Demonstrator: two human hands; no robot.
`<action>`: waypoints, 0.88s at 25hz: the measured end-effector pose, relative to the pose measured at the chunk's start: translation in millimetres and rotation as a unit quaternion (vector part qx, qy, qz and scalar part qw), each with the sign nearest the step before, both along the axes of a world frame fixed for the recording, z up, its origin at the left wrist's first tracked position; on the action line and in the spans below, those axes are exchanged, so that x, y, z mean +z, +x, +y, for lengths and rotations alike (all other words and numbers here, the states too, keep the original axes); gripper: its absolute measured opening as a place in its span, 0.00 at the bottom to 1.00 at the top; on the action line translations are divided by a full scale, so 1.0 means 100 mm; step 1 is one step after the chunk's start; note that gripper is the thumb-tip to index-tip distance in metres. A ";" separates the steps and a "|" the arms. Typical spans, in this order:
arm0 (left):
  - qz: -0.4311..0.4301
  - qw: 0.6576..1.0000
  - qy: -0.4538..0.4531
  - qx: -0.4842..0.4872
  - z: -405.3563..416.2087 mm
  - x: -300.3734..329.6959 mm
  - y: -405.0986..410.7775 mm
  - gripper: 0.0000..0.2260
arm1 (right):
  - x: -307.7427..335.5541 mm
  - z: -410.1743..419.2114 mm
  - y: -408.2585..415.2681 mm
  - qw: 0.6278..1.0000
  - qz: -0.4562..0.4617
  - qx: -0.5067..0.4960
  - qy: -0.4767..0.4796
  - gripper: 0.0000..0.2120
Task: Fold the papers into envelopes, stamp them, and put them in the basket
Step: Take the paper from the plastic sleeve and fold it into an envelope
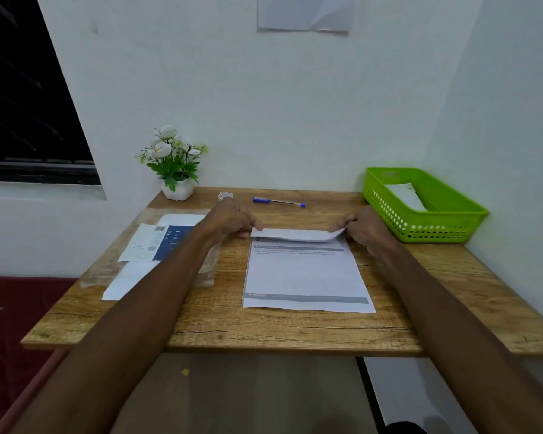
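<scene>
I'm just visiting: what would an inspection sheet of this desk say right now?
Surface: wooden table, grain and cracks visible.
Job's things: printed paper, far edge folded toward the person; green basket at right holding one folded white paper.
Clutter: blue pen, tape roll, potted flowers, plastic sleeve of sheets at left.
Grips: left hand and right hand each pinch a folded corner.
Cables: nothing seen.
Surroundings: white walls, dark window, sheet on wall.
</scene>
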State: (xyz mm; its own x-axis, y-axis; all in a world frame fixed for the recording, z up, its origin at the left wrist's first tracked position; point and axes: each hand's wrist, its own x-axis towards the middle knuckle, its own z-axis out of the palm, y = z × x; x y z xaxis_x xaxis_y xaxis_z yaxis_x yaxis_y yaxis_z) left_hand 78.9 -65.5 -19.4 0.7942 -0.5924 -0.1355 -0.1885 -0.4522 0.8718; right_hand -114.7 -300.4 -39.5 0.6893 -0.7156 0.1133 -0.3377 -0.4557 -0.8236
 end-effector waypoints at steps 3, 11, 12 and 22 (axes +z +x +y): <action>-0.040 0.999 0.012 0.014 -0.02 0.00 -0.02 0.07 | 0.03 -0.05 -0.02 0.998 0.045 0.051 -0.019 0.23; -0.067 0.994 0.037 -0.073 0.00 -0.08 -0.03 0.24 | 0.10 -0.11 -0.12 0.987 0.058 0.146 0.041 0.24; -0.066 0.994 0.037 -0.078 0.00 -0.08 -0.02 0.23 | 0.10 -0.11 -0.12 0.985 0.067 0.153 0.040 0.26; -0.108 0.984 0.047 -0.131 -0.02 -0.07 -0.09 0.27 | 0.13 -0.09 -0.11 0.983 0.113 0.147 0.005 0.22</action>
